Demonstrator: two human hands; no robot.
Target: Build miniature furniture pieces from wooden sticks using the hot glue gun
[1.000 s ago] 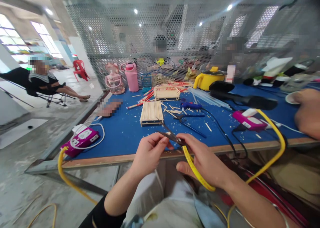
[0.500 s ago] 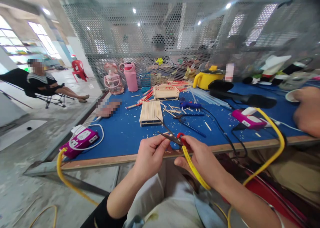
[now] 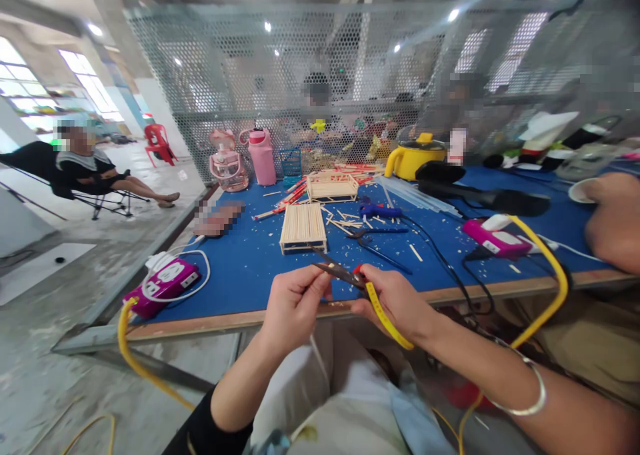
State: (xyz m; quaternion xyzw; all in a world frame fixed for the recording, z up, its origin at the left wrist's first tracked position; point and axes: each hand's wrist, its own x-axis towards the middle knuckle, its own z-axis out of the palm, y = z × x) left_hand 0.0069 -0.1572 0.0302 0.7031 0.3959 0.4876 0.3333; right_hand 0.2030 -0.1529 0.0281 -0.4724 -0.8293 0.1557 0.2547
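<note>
My right hand (image 3: 397, 302) holds a pair of scissors (image 3: 340, 273) with dark blades and a bit of red at the handle. The blades point left and are slightly apart. A yellow strip with dark marks (image 3: 385, 315), like a measuring tape, runs from the scissors along this hand. The fingertips of my left hand (image 3: 295, 308) are pinched together beside the blades; whatever they hold is too small or hidden to tell. Just beyond the blades, a small platform of pale wooden sticks (image 3: 303, 226) stands on the blue tabletop (image 3: 240, 275).
Behind it are a second stick piece with rails (image 3: 333, 187), loose sticks, a blue glue gun (image 3: 380, 211) and pliers (image 3: 375, 242). Power strips (image 3: 167, 285) lie left and right. A yellow pot (image 3: 415, 158) and pink bottle (image 3: 262, 156) stand farther back. Another person's hand (image 3: 617, 218) is at right.
The scissor blades have drawn closer together. Both hands have shifted slightly left, and the right hand has risen a little. The yellow strip has swung up with it.
</note>
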